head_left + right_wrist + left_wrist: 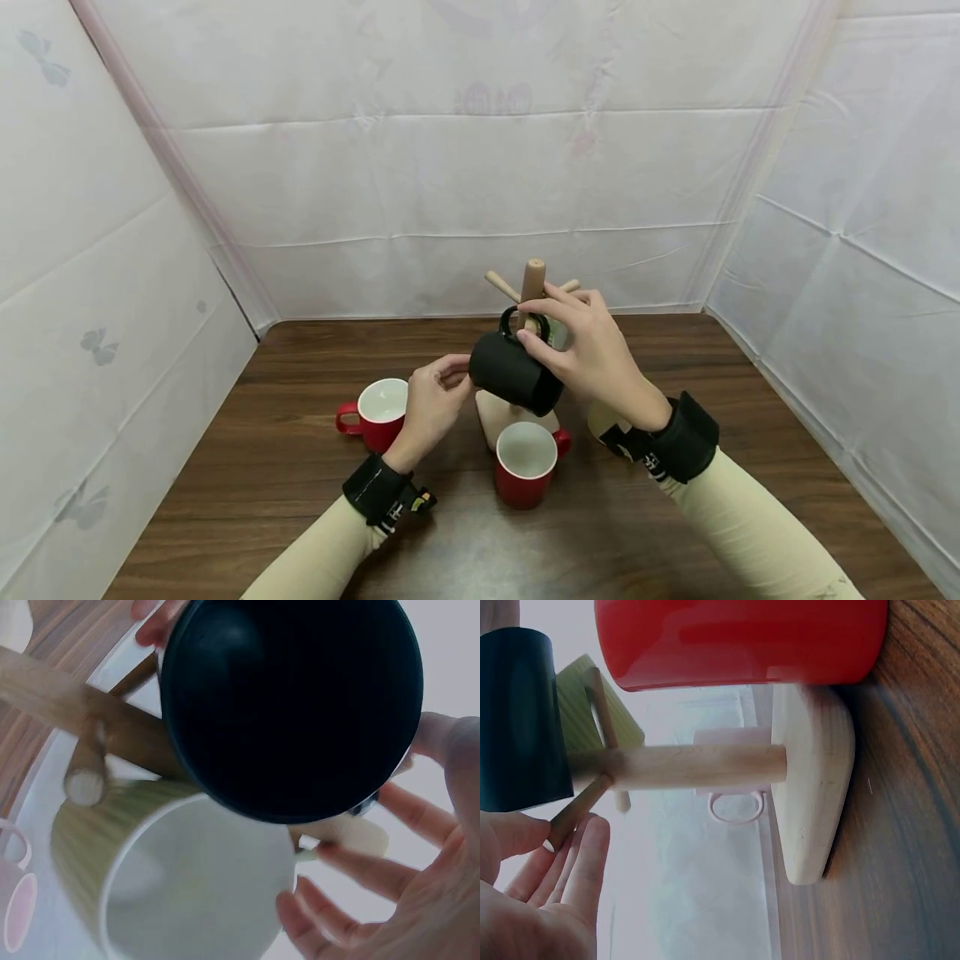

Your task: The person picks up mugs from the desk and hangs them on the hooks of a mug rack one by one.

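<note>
A wooden mug tree [534, 280] stands on the table. My right hand [596, 354] pinches a black mug [512, 371] near its handle, tilted on its side against the post. Whether a peg passes through the handle, I cannot tell. At the mug's left end is my left hand [433, 407]; in the left wrist view its thumb and fingers pinch the tip of a wooden peg [579, 811]. A ridged green mug [86, 847] is up on the tree, close to the right fingers in the right wrist view.
One red mug [522, 483] stands in front of the tree's base [491, 412], another red mug [382, 429] beside the left hand. A pink cup [731, 736] is behind the post. Something pale yellow [600, 419] is partly hidden by the right wrist. White sheets [480, 183] enclose the table.
</note>
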